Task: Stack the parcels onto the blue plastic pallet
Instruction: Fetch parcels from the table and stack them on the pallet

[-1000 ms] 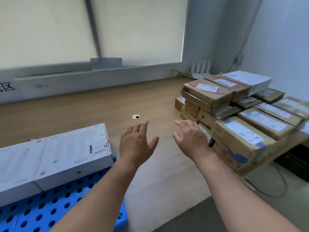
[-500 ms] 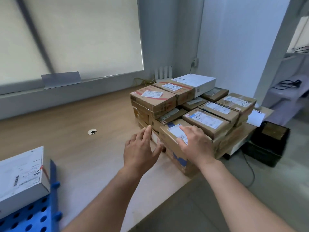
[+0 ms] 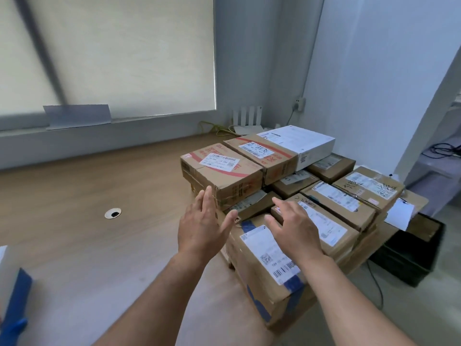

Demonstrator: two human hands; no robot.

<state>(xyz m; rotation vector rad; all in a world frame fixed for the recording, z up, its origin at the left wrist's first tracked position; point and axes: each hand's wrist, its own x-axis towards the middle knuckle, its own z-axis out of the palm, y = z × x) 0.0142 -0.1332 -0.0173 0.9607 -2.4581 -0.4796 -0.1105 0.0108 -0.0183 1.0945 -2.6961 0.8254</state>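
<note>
Nearest brown parcel [image 3: 272, 265] sits at the surface [image 3: 74, 233] edge, long axis pointing back at the person, barcode label too blurry to read; left hand [image 3: 202, 226] and right hand [image 3: 296, 228] spread open by it, gripping nothing

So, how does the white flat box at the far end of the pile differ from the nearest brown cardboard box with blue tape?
The white flat box is white; the brown cardboard box with blue tape is brown, with blue strips. The white box lies atop the far end of the pile; the brown box sits at its near edge. Both lie flat, printed labels up.
</note>
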